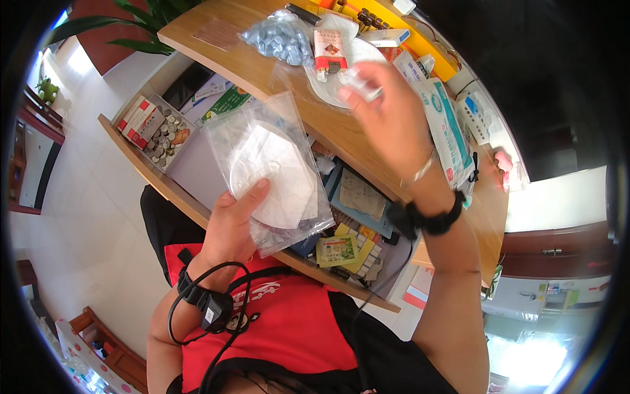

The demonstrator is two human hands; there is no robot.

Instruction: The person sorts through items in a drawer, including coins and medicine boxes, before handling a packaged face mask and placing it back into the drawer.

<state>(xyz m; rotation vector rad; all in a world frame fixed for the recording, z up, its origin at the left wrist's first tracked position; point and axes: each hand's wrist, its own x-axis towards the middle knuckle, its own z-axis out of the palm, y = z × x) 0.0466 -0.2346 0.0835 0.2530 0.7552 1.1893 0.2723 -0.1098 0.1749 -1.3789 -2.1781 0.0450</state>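
My left hand grips a clear plastic bag by its near left side, thumb on top. Inside the bag lie folded white face masks, which look like cup-shaped respirators. The bag is held above an open wooden drawer. Over the desk top, my right hand is blurred and pinches a small whitish, partly see-through piece between thumb and fingers; what it is I cannot tell. Beneath and beside that hand are a round white item and a red and white cigarette pack.
On the wooden desk sit a bag of grey-blue pellets, a teal and white packet and a yellow box. The drawer holds a coin tray, a blue folder and a yellow sachet. A black cable loops by my left wrist.
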